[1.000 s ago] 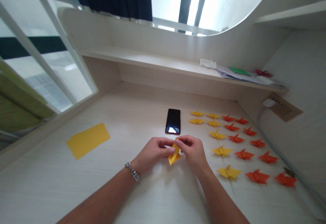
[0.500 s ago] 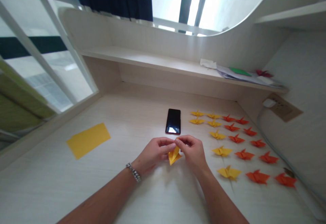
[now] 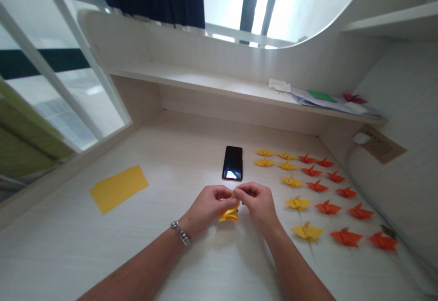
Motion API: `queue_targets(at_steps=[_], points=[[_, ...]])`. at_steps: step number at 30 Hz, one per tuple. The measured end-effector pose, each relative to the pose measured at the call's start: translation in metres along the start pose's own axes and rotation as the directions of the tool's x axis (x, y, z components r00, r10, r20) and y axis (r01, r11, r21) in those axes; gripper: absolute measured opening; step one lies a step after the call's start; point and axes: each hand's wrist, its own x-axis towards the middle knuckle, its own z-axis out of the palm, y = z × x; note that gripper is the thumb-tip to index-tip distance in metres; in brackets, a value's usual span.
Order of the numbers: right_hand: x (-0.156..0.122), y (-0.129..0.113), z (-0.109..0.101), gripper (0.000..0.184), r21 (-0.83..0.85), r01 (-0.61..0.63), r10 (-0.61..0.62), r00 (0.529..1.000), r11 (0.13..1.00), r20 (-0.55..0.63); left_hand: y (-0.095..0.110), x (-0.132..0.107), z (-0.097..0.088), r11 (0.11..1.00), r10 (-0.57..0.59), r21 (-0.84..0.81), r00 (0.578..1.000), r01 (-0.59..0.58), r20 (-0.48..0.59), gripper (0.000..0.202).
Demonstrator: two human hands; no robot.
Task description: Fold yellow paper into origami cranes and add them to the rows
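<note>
Both of my hands meet over the middle of the pale wooden desk (image 3: 112, 246), pinching a small folded yellow paper piece (image 3: 228, 213). My left hand (image 3: 208, 207), with a metal bracelet on the wrist, grips its left side. My right hand (image 3: 258, 204) pinches its top edge with fingertips pressed together. A black phone (image 3: 232, 162) lies flat just beyond my fingers.
Rows of folded paper cranes lie to the right: yellow ones (image 3: 297, 203) nearer me, orange ones (image 3: 327, 208) further right. A flat yellow sheet (image 3: 118, 188) rests at the left. A shelf (image 3: 205, 81) at the back holds papers (image 3: 321, 100). A wall socket (image 3: 376, 145) with a cable is at right.
The yellow piece has turned and dropped lower and leftward between my fingers, now lying flatter. My hands stay in nearly the same place.
</note>
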Motion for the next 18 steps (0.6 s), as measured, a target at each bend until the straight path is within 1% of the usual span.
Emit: queue_targets(at_steps=[4, 9, 18], points=[[0.0006, 0.0011, 0.0002, 0.015, 0.041, -0.023, 0.022, 1.000, 0.999, 0.014, -0.0010, 0.0003, 0.0003, 1.000, 0.011, -0.013, 1.000, -0.011, 0.003, 0.031], [0.0021, 0.0007, -0.0003, 0.016, 0.102, -0.039, 0.037, 0.999, 0.994, 0.022, -0.0004, 0.0005, 0.0003, 0.999, 0.043, 0.012, 0.999, -0.042, -0.033, 0.028], [0.0021, 0.0029, -0.0009, 0.015, 0.162, -0.052, 0.046, 0.998, 0.985, 0.043, 0.0035, 0.0004, 0.0000, 0.999, -0.030, -0.018, 0.999, 0.030, -0.035, 0.030]])
